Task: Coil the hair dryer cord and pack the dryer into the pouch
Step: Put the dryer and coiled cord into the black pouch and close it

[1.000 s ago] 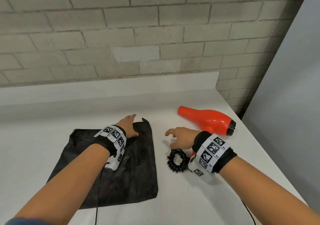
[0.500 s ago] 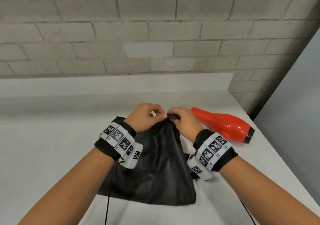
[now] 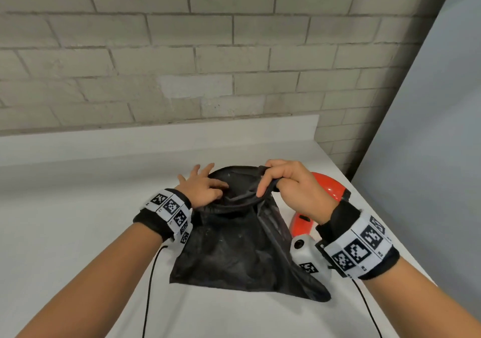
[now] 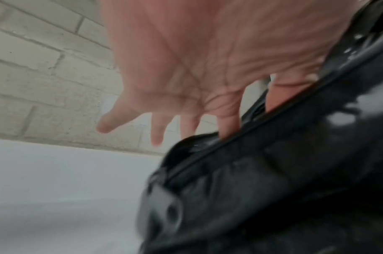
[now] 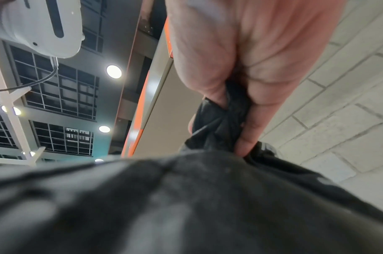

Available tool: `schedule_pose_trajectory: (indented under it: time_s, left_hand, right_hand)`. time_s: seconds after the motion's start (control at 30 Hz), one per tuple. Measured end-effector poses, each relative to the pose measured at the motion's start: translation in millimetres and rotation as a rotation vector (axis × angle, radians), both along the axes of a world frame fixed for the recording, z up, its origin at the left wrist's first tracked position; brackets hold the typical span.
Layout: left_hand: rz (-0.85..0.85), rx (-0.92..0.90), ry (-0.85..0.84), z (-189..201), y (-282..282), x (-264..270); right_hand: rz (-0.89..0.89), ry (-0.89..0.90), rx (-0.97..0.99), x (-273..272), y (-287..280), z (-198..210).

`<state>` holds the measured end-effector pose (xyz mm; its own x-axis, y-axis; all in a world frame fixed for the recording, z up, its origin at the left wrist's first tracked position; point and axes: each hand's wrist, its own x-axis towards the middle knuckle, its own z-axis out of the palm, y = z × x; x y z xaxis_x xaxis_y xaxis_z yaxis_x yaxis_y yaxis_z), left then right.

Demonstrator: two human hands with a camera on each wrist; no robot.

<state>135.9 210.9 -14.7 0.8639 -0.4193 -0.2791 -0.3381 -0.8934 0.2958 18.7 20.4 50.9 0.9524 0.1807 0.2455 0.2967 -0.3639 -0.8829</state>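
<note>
Pouch (image 3: 242, 246) centre frame on bench (image 3: 78, 207), mouth held open; interior dark, contents not discernible. Right hand (image 3: 294, 189) clamped on rim; left hand (image 3: 201, 186) spread, fingers inside the mouth. Dryer (image 3: 322, 189) right of pouch, outside.

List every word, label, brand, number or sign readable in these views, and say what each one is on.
No text can be read in any view.
Left wristband: black-and-white square marker codes; the tiny characters beside them are too small to read.
Right wristband: the same kind of markers, tiny characters unreadable.
Wrist camera: one marker code, no words.
Pouch and hair dryer: no visible print.
</note>
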Motion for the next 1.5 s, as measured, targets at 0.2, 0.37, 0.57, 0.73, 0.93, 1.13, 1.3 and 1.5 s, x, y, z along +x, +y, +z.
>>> schedule_pose_trajectory:
  time_s: [0.2, 0.37, 0.57, 0.73, 0.93, 1.13, 1.3, 1.5]
  left_hand:
    - [0.007, -0.232, -0.033, 4.5, -3.3, 1.4]
    - [0.143, -0.607, -0.461, 23.2, -1.7, 3.2]
    - [0.050, -0.774, -0.755, 57.1, -1.6, -15.3]
    - [0.014, -0.564, -0.632, 50.4, -8.1, -31.1]
    - [0.301, -0.576, -0.744, 48.1, -6.4, -35.2]
    - [0.273, -0.521, -0.900, 57.9, -13.1, -43.4]
    - [0.133, -0.483, -0.960, 36.0, -18.2, -54.2]
    - [0.042, -0.290, -0.555, 11.1, -14.4, -47.5]
  right_hand:
    - [-0.055, -0.030, 0.090, -5.2, -16.9, -2.6]
    - [-0.095, -0.021, -0.101, -10.2, -36.0, 7.2]
    - [-0.528, 0.083, -0.664, 9.2, -55.2, -15.0]
    - [-0.655, 0.103, -0.700, 17.4, -53.2, -21.6]
    - [-0.610, -0.146, -0.342, 18.8, -40.8, -5.2]
    - [-0.724, -0.238, -0.536, 17.3, -37.1, -4.7]
    - [-0.838, -0.200, -0.566, 24.0, -47.4, -11.8]
    - [-0.686, -0.029, 0.069, 30.6, -54.8, -26.7]
